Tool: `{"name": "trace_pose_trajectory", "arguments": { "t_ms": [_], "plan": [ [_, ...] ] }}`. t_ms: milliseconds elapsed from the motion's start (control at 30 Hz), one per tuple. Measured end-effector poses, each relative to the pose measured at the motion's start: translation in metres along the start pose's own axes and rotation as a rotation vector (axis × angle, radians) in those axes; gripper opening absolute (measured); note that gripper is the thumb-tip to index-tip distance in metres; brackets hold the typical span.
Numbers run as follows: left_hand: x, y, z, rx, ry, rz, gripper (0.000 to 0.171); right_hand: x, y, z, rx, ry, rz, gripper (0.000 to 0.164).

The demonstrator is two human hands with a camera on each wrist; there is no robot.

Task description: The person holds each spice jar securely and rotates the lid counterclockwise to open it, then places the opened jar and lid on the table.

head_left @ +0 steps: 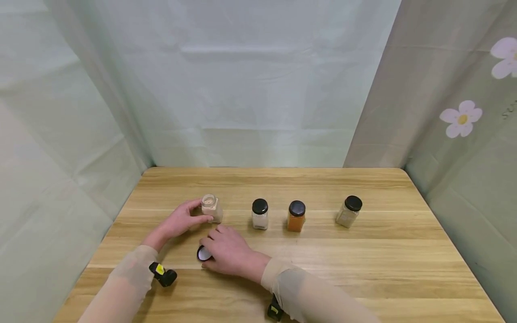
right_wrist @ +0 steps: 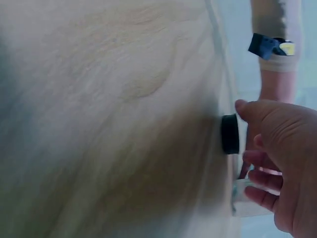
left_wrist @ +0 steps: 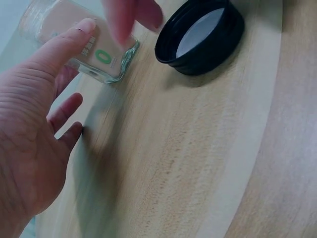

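Head view, left of centre: left hand (head_left: 179, 220) grips the uncapped jar (head_left: 214, 212), likely steadying it on the desk (head_left: 363, 269); right hand (head_left: 229, 252) is at the black lid (head_left: 204, 253). Left wrist, top: lid lies liner-up, presumably keeping its inside clean. Right wrist, right side: grip looks loose, fingers relaxed.

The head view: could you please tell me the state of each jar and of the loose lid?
Leftmost jar: open, pale contents visible.
Loose lid: off, white inner side showing.
White-filled jar: capped, standing.
Orange-filled jar: capped, standing.
Rightmost jar: capped, standing.
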State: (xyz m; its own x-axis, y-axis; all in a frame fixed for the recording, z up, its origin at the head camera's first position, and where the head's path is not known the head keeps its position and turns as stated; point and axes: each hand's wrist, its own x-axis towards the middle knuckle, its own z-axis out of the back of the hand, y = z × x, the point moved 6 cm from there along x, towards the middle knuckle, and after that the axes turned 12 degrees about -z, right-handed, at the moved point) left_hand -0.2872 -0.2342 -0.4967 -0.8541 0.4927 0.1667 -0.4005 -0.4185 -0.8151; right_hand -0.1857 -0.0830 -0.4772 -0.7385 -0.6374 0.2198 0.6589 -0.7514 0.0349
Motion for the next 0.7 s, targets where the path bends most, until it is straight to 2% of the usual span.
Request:
{"name": "trace_pose_trajectory", "arguments": {
  "t_ms": [233,500,567,700],
  "plan": [
    [0.001,-0.002,-0.002,-0.002,-0.001,-0.013,0.062,-0.017,-0.01,0.043,0.084,-0.128,0.057,0.047],
    [0.0,-0.004,-0.002,0.001,-0.002,-0.02,0.062,-0.038,-0.037,0.084,0.216,-0.318,0.045,0.041],
    [-0.002,-0.004,-0.002,0.015,-0.009,-0.014,0.067,-0.041,-0.046,0.092,0.255,-0.373,0.033,0.04],
    [-0.005,-0.004,0.003,0.039,-0.035,0.007,0.087,-0.049,-0.069,0.105,0.321,-0.457,-0.022,0.041]
  ]
}}
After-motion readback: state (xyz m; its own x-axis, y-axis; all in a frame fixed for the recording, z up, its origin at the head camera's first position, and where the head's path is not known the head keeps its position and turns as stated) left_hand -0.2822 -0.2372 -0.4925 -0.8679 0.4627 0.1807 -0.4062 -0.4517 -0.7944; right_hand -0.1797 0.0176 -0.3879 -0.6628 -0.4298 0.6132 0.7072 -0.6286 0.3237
